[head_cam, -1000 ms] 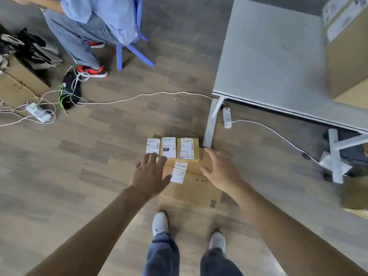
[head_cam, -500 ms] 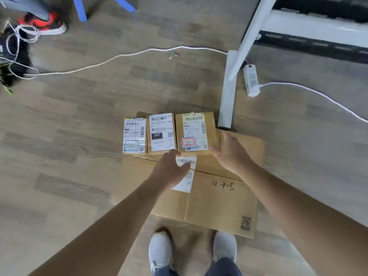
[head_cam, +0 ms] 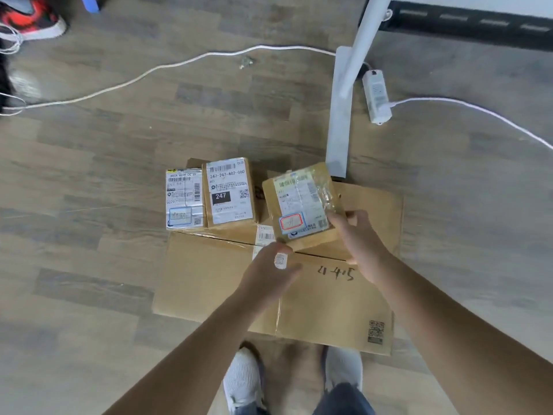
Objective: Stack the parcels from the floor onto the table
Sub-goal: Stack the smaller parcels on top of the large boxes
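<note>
A small brown parcel with a white label and a red-framed sticker is tilted up off the floor. My right hand grips its near right corner. My left hand touches its near left edge with loosely bent fingers and holds nothing that I can see. Two more small labelled parcels, one wrapped in white and one marked 247, lie side by side to the left. A large flat cardboard box lies under my hands.
The table's white leg and foot stand just beyond the lifted parcel. A white power strip and cables lie across the wooden floor. Another person's red shoe is at the far left. My own white shoes are below.
My right hand has taken hold of the rightmost small parcel and tipped it up off the floor. My left hand has moved to its near edge. The camera has come lower and closer.
</note>
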Available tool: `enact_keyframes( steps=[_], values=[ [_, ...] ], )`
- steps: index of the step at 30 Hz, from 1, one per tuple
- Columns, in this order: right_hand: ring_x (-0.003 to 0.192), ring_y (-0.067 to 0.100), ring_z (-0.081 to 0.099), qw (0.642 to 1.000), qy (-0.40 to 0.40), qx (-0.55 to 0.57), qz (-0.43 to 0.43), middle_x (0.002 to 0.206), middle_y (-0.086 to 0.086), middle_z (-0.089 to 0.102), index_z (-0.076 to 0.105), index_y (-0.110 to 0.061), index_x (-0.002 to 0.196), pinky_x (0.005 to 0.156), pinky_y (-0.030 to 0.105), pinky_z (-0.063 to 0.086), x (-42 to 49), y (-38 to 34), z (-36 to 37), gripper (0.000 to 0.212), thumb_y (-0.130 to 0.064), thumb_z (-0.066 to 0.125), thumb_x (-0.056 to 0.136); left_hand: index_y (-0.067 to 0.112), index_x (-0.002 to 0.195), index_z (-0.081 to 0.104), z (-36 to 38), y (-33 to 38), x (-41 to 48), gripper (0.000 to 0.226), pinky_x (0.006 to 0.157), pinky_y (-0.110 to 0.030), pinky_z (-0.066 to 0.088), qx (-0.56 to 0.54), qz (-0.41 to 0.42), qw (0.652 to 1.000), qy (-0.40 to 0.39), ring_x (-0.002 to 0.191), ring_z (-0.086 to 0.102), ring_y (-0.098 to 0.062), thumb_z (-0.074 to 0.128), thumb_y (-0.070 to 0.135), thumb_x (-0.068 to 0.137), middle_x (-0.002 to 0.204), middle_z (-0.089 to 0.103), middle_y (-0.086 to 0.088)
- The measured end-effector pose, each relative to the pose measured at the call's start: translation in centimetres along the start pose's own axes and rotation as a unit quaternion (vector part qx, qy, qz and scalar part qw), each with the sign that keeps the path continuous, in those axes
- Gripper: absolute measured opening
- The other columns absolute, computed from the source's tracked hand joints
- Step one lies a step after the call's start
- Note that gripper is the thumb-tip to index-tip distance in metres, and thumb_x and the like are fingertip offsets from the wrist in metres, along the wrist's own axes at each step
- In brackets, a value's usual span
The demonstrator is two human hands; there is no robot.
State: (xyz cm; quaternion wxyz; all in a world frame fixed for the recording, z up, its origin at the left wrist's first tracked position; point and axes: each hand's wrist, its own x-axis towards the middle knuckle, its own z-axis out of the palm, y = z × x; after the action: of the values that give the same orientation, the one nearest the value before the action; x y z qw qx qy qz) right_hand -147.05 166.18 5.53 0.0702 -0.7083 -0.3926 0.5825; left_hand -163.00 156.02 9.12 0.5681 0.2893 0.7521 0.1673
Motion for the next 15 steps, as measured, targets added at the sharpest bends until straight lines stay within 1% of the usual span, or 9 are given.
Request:
enact_keyframes(
  steps=[2, 4, 5, 7, 9, 11, 12, 13, 15],
  values=[
    [0.095, 0.019, 0.059, 0.999, -0.019, 0.022, 0.027, 0.103, -0.002, 0.06, 0.043, -0.033, 0.106, 0.076, 0.044, 0.05, -2.3, -0.1, -1.9, 0.043, -0.06, 0.062, 0.08, 0.031, 0.107, 0.059, 0.6, 0.7, -2.5, 0.025, 0.082, -0.024, 0.043, -0.011, -0.006, 1.0, -0.02, 0.098, 0.053, -0.003, 0.067, 0.029, 0.083, 0.117, 0.055, 0.012],
    [0.094, 0.023, 0.063, 0.999, -0.018, 0.02, 0.033, 0.104, 0.004, 0.062, 0.042, -0.029, 0.108, 0.072, 0.04, 0.055, -5.2, -1.4, -3.8, 0.045, -0.057, 0.064, 0.081, 0.028, 0.106, 0.06, 0.6, 2.2, -5.4, 0.024, 0.082, -0.024, 0.046, -0.033, -0.02, 0.999, -0.039, 0.093, 0.059, -0.003, 0.068, 0.029, 0.083, 0.11, 0.062, 0.01],
    [0.094, 0.024, 0.063, 0.999, -0.008, 0.015, 0.033, 0.104, 0.005, 0.061, 0.042, -0.027, 0.11, 0.073, 0.04, 0.057, -6.9, -2.4, -4.8, 0.046, -0.056, 0.064, 0.081, 0.027, 0.105, 0.06, 0.4, 3.4, -7.0, 0.023, 0.084, -0.026, 0.047, -0.04, -0.024, 0.998, -0.047, 0.094, 0.061, -0.005, 0.068, 0.029, 0.084, 0.108, 0.064, 0.008],
    [0.095, 0.023, 0.063, 1.0, 0.011, 0.01, 0.025, 0.105, 0.005, 0.061, 0.042, -0.027, 0.113, 0.081, 0.044, 0.057, -10.9, -4.7, -7.0, 0.047, -0.054, 0.063, 0.082, 0.024, 0.099, 0.061, -0.3, 6.1, -10.4, 0.017, 0.092, -0.032, 0.047, -0.048, -0.024, 0.997, -0.051, 0.102, 0.061, -0.013, 0.067, 0.03, 0.085, 0.109, 0.066, 0.005],
    [0.093, 0.021, 0.064, 1.0, 0.014, 0.019, 0.019, 0.103, 0.002, 0.063, 0.04, -0.03, 0.116, 0.085, 0.046, 0.055, -15.7, -7.2, -9.3, 0.047, -0.053, 0.063, 0.083, 0.024, 0.088, 0.059, -1.6, 9.5, -14.6, 0.012, 0.095, -0.042, 0.048, -0.059, -0.025, 0.997, -0.047, 0.099, 0.06, -0.016, 0.064, 0.034, 0.087, 0.101, 0.065, 0.004],
    [0.093, 0.02, 0.066, 0.999, -0.002, 0.031, 0.01, 0.103, 0.001, 0.065, 0.036, -0.033, 0.123, 0.085, 0.044, 0.056, -21.2, -10.0, -11.8, 0.055, -0.055, 0.066, 0.082, 0.019, 0.077, 0.057, -3.3, 13.3, -18.9, 0.025, 0.093, -0.051, 0.05, -0.059, -0.015, 0.997, -0.052, 0.089, 0.059, -0.02, 0.06, 0.041, 0.09, 0.09, 0.062, -0.003],
    [0.093, 0.019, 0.066, 0.999, -0.004, 0.04, 0.005, 0.103, 0.0, 0.066, 0.035, -0.035, 0.127, 0.082, 0.041, 0.057, -24.1, -11.3, -13.2, 0.059, -0.054, 0.067, 0.082, 0.018, 0.076, 0.057, -4.2, 15.2, -20.8, 0.031, 0.09, -0.051, 0.05, -0.057, -0.014, 0.997, -0.058, 0.087, 0.059, -0.023, 0.058, 0.045, 0.091, 0.091, 0.061, -0.007],
    [0.092, 0.019, 0.067, 0.999, 0.0, 0.047, 0.002, 0.103, -0.001, 0.066, 0.034, -0.035, 0.131, 0.077, 0.037, 0.057, -27.0, -12.5, -14.7, 0.062, -0.053, 0.068, 0.082, 0.015, 0.08, 0.059, -5.0, 16.7, -22.8, 0.035, 0.086, -0.048, 0.053, -0.054, -0.017, 0.996, -0.063, 0.091, 0.06, -0.023, 0.058, 0.049, 0.09, 0.097, 0.062, -0.01],
    [0.094, 0.02, 0.067, 0.998, 0.013, 0.065, -0.002, 0.108, 0.0, 0.064, 0.032, -0.035, 0.137, 0.073, 0.034, 0.058, -32.1, -14.5, -17.3, 0.065, -0.046, 0.067, 0.084, 0.01, 0.102, 0.061, -6.4, 19.6, -26.1, 0.048, 0.078, -0.039, 0.057, -0.065, -0.022, 0.996, -0.061, 0.105, 0.06, -0.02, 0.06, 0.055, 0.086, 0.113, 0.063, -0.009]
  ],
)
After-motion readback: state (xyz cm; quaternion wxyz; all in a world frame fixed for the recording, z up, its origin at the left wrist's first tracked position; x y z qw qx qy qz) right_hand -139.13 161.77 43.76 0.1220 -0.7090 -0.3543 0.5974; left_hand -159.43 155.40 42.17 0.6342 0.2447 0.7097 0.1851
